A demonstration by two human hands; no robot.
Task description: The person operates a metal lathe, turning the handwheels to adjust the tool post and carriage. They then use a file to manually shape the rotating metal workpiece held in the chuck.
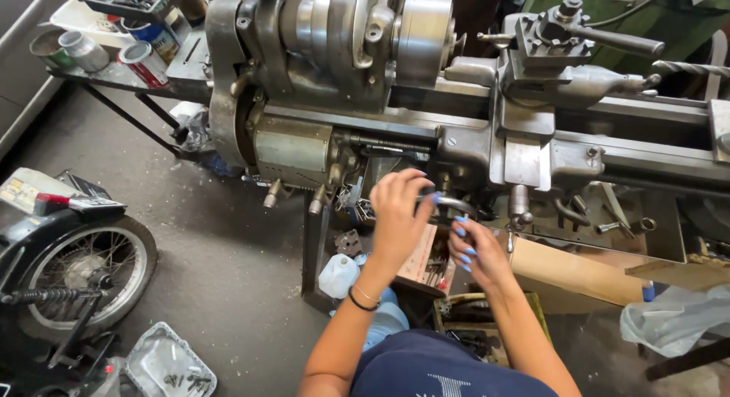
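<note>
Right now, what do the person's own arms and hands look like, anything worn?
Both forearms are bare, no sleeves or gloves. The left hand has a dark band and a thin bangle at the wrist. Both it and the right hand have long blue-painted nails.

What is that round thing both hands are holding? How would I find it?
Look at the big grey lathe. Below its front, the left hand and right hand grip a small metal handwheel. It is the only shiny ring there, unlike the straight levers beside it.

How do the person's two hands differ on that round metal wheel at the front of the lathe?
The left hand lies over the handwheel from above, back of the hand up; the right hand sits lower, at its near rim. The left wrist wears a dark band; the right wrist shows none. Both have blue nails and touch the handwheel.
</note>
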